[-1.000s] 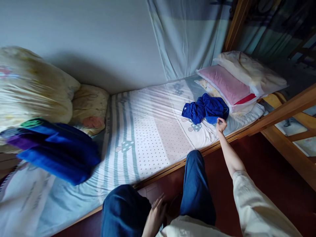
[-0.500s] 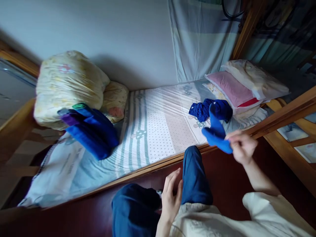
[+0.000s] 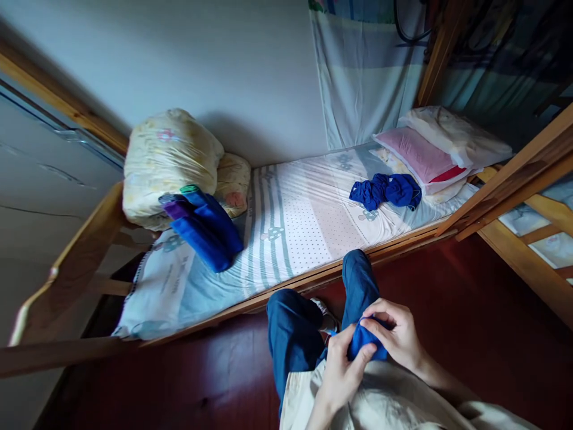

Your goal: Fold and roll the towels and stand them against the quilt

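Observation:
Above my lap, both hands are closed on a small bright-blue cloth (image 3: 367, 345), bunched so that its kind cannot be made out. My left hand (image 3: 339, 365) grips its left side between thumb and fingers. From the upper right, my right hand (image 3: 398, 334) pinches its top edge, with the thumb across the front. Part of the cloth is hidden behind the fingers. Out on the bed, crumpled dark-blue clothing (image 3: 385, 191) lies towards the right, and folded blue clothes (image 3: 208, 230) with purple and green pieces lean by the bedding at left.
A bed (image 3: 308, 239) with a patterned sheet runs along the wall. On it are a bulky yellow quilt (image 3: 172, 161) and a pink pillow (image 3: 416, 152) in clear wrapping. Wooden posts (image 3: 505, 173) and a curtain (image 3: 367, 83) frame the right side; dark-red floor (image 3: 197, 382) lies below.
My right hand has brought the blue cloth from beside the bed's edge down to my lap. My left hand, empty before, has taken hold of it. The view has shifted left.

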A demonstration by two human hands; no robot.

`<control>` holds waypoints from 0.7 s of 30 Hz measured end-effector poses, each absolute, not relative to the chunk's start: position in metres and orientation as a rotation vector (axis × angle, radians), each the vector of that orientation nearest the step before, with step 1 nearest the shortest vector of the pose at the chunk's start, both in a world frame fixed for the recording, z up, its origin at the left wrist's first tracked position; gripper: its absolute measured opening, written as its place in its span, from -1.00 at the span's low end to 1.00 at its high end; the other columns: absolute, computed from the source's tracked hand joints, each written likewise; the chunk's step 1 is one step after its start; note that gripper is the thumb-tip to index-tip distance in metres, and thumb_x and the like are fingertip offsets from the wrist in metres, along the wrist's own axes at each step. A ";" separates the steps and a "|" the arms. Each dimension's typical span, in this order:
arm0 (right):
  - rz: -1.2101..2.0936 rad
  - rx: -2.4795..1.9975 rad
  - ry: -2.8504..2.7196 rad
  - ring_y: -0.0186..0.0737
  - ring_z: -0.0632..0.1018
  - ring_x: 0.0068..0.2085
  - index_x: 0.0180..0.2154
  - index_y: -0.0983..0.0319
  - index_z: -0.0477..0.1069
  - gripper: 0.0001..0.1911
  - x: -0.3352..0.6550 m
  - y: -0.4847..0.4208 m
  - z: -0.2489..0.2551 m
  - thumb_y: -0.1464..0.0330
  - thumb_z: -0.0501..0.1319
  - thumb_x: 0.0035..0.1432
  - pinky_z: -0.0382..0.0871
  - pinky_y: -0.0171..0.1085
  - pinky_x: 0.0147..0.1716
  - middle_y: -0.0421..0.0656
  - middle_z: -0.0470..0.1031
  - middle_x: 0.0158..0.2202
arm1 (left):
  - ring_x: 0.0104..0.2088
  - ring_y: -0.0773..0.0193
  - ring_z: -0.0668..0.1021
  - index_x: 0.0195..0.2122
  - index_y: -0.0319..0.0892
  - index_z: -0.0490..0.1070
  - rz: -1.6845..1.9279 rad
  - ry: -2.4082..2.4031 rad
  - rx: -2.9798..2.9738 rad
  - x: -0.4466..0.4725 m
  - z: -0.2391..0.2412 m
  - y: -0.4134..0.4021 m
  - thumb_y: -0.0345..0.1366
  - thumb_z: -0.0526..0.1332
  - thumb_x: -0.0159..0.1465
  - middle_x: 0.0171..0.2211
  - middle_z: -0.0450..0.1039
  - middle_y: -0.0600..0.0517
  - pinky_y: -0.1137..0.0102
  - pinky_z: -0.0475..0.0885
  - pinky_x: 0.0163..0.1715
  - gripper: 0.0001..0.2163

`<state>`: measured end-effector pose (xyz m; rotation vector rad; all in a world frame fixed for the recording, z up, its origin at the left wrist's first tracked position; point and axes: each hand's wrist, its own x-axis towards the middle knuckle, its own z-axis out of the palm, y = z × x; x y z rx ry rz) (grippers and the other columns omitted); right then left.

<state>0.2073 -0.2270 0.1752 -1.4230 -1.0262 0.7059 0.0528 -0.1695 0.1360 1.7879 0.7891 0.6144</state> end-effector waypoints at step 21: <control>1.106 -1.850 -1.102 -0.31 0.39 -0.42 -0.46 0.24 0.45 -0.61 0.223 -0.273 0.152 0.07 0.40 0.14 0.24 -0.32 -0.42 -0.22 0.40 -0.42 | -0.48 0.23 0.66 -0.31 -0.14 0.72 0.809 0.796 1.798 0.001 0.186 -0.074 -0.01 0.18 0.39 -0.40 0.68 -0.05 0.49 0.52 -0.46 -0.61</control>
